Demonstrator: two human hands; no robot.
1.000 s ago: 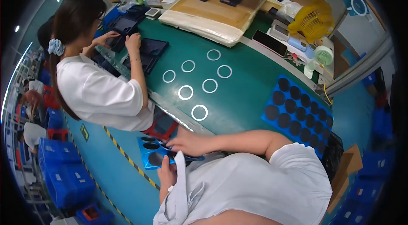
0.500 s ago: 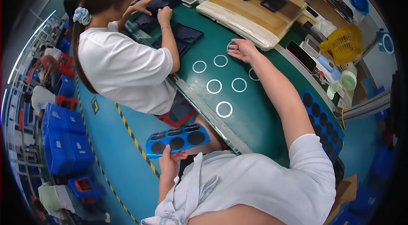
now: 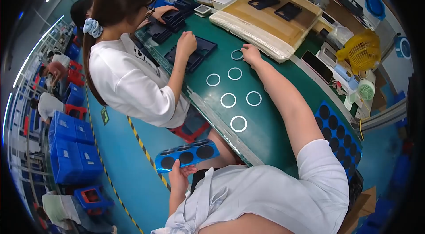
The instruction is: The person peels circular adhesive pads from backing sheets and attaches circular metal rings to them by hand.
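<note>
Low on the left, beside the table edge, my left hand [image 3: 180, 174] grips a blue sheet [image 3: 188, 154] that bears several black discs. My right hand [image 3: 251, 55] reaches over the green table [image 3: 274, 132], its fingertips pinched at the edge of a white ring [image 3: 237, 55]. Whether the ring is lifted or lies on the surface I cannot tell. More white rings lie nearer, among them one [image 3: 238, 124] closest to my body and one [image 3: 213, 79] toward the co-worker. A larger blue sheet with black discs [image 3: 338, 136] lies on the right.
A co-worker [image 3: 133, 79] on the left handles dark trays [image 3: 201, 48]. A wrapped board [image 3: 265, 17] with two dark cases lies at the back. To the right are a phone [image 3: 317, 67], a yellow basket [image 3: 361, 51] and a small green fan [image 3: 366, 90]. Another person stands behind.
My right hand went from the left hand's sheet out to the farthest rings. Over the last half second it stayed there, its fingers closing at a ring. The blue sheet remains in my left hand.
</note>
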